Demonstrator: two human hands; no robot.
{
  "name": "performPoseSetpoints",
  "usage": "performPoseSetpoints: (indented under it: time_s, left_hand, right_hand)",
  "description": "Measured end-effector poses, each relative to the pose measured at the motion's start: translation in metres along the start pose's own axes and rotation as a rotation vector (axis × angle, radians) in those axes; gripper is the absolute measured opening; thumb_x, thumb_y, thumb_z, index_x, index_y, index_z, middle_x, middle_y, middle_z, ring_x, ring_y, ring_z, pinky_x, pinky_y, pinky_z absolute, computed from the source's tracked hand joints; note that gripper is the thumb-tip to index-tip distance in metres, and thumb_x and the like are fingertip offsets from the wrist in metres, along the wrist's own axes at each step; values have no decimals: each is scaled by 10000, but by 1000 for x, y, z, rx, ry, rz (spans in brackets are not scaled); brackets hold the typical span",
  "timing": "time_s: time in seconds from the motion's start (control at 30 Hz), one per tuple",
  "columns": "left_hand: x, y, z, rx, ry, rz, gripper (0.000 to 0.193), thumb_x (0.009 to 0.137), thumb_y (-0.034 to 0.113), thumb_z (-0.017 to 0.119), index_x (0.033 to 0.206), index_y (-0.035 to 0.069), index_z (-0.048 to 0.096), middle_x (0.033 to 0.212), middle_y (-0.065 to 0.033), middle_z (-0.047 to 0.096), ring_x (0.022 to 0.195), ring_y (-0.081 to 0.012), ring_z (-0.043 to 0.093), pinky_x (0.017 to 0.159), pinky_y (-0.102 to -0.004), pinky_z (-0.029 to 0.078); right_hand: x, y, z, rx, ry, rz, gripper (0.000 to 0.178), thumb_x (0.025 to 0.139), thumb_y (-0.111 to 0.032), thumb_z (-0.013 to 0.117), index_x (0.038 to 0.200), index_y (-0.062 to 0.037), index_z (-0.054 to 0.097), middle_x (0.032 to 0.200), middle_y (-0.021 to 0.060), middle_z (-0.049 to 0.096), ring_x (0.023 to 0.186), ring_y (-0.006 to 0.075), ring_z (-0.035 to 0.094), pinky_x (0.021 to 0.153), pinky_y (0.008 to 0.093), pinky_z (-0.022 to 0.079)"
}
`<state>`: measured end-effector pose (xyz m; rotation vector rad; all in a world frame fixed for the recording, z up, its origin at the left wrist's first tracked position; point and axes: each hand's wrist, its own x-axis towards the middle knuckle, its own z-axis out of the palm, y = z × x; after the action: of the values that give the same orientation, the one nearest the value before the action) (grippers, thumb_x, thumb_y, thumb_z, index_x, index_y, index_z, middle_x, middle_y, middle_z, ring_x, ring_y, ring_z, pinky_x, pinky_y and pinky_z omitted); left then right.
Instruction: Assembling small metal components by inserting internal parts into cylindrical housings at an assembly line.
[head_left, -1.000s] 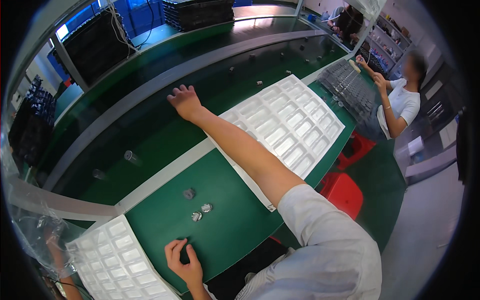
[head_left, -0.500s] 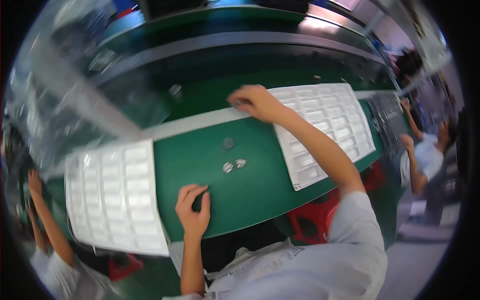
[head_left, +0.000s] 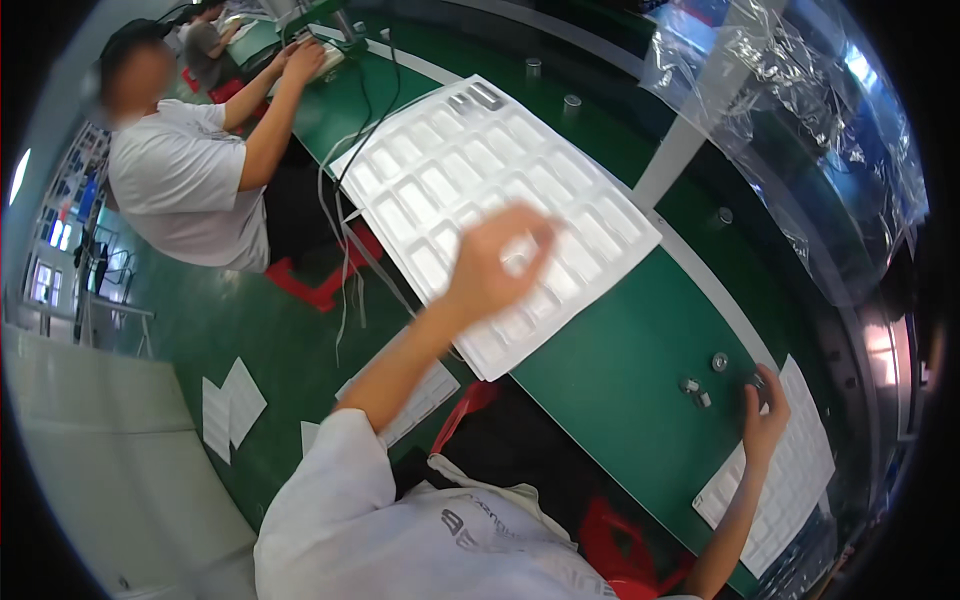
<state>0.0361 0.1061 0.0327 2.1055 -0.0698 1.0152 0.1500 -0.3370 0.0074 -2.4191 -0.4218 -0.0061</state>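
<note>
My left hand (head_left: 500,262) is raised over a white compartment tray (head_left: 405,198), blurred by motion. Its fingers curve toward the thumb, and I cannot make out anything between them. Several small metal pieces (head_left: 487,97) sit in compartments at that tray's far corner. At the right, my right hand (head_left: 765,425) pinches a small dark round metal part (head_left: 756,381) between thumb and fingers. It is above the bench, beside a second white tray (head_left: 800,455). Just left of it, a round metal part (head_left: 719,362) and small silver pieces (head_left: 692,386) lie on the green bench top.
A metal rail (head_left: 690,262) runs along the green bench (head_left: 590,385). Small metal cylinders (head_left: 572,103) stand beyond it. Clear plastic film (head_left: 800,130) hangs at the upper right. Cables (head_left: 345,235) dangle beside the left tray. A co-worker (head_left: 185,165) sits at the far left. Red stools (head_left: 610,550) stand below.
The view has swung to the left. My left hand has gone from above the bench to over the left tray. My right hand has come back nearer, with the small part still held.
</note>
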Motion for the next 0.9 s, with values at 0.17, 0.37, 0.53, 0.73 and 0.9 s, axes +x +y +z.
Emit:
performPoseSetpoints:
  time_s: [0.17, 0.37, 0.53, 0.73, 0.9]
  left_hand:
    - [93, -178, -44, 577, 25, 34, 201, 814, 20, 619, 984, 86, 704, 946, -118, 687, 860, -293, 650, 761, -377, 521]
    - [124, -280, -40, 774, -275, -240, 284, 748, 5, 656, 1005, 109, 719, 998, -154, 663, 965, -359, 620, 870, -425, 500]
    - [118, -275, -40, 733, -140, -210, 287, 681, 7, 721, 947, 114, 723, 971, -158, 657, 960, -338, 626, 858, -413, 502]
    - [58, -115, -14, -53, 243, -234, 331, 629, 72, 856, 925, 77, 709, 882, -39, 632, 723, -127, 540, 633, -265, 442]
    - [-55, 30, 26, -688, -80, -591, 367, 697, -82, 808, 1002, 10, 626, 1017, -82, 655, 959, -152, 650, 756, -280, 546]
  right_hand:
    - [-10, -18, -9, 409, 180, -19, 317, 870, 12, 621, 1185, -6, 594, 1153, 115, 618, 1055, 182, 598, 872, 303, 492]
    - [-48, -49, 4, 671, 219, 66, 331, 829, -52, 695, 1107, -44, 516, 1096, 94, 574, 897, 119, 545, 690, 204, 431]
    - [-78, -65, -5, 631, 307, 202, 303, 862, -64, 651, 1137, -52, 524, 1110, 66, 560, 930, 134, 548, 703, 231, 434]
    - [-96, -78, 13, 714, 215, 170, 319, 864, -22, 646, 1173, 10, 574, 1097, 130, 622, 810, 170, 571, 683, 283, 481]
    - [-93, -107, 61, 885, 83, 90, 257, 867, -30, 653, 1113, -5, 585, 1135, 135, 620, 924, 193, 596, 777, 290, 500]
